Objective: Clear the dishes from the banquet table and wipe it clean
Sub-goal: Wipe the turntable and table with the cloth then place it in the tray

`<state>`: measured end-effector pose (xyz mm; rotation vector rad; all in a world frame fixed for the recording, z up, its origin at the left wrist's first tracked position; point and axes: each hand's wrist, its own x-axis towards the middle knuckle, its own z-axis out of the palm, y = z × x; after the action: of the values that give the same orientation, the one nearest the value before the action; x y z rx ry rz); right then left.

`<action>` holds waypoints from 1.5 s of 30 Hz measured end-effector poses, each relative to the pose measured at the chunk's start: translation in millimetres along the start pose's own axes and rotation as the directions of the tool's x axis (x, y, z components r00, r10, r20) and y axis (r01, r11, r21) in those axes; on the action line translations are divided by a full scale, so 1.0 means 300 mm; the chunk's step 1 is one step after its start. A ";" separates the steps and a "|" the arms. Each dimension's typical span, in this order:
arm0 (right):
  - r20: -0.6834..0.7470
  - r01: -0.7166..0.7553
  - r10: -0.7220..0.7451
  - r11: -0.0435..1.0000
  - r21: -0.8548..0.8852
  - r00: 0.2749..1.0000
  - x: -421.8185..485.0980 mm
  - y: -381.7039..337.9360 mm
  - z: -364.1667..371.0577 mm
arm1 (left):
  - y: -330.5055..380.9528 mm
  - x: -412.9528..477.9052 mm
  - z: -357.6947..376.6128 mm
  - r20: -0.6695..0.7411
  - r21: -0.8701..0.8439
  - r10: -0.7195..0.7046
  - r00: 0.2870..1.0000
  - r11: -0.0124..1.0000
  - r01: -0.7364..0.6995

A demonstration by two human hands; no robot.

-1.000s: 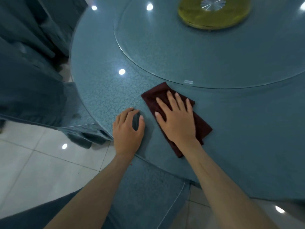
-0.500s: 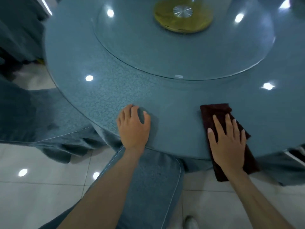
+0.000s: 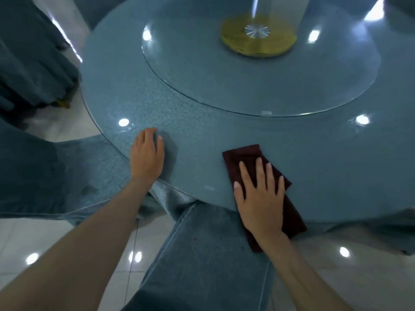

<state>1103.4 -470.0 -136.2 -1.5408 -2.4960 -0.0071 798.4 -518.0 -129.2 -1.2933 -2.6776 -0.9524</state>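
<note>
Maroon cloth lies folded at the near edge of the round blue desk (one end hanging past the rim), pressed flat under the right hand with fingers spread, while the left hand rests palm-down nearby, fingers loosely bent, holding nothing.

Tabletop: glossy glass sheet over mottled teal cloth, mirroring lamps. Turntable: clear smooth glass on a yellow base with a bright metal hub. Rag: matt, dark red napped cloth. Floor: glossy pale tiles.
</note>
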 end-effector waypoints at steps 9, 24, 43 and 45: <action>0.067 0.225 -0.230 0.971 0.082 0.971 0.061 -0.100 0.026 | -0.034 0.013 0.018 -0.026 0.053 0.042 0.999 0.998 -0.041; 0.037 -0.301 0.301 0.953 -0.002 0.953 0.099 0.249 -0.015 | -0.023 0.012 0.017 0.007 0.051 0.025 1.000 0.998 -0.026; 0.036 -0.038 0.036 0.999 0.038 0.999 0.270 -0.895 0.145 | -0.364 0.436 -0.109 0.072 -0.158 0.183 0.980 0.973 -0.170; 0.035 -0.086 0.086 0.996 0.004 0.996 0.239 -0.804 0.135 | -0.397 0.465 -0.091 0.096 -0.077 0.212 0.972 0.976 -0.205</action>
<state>852.0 -511.7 -137.7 -1.6588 -2.4518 0.0401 615.2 -490.4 -130.7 -1.6432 -2.5334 -0.9807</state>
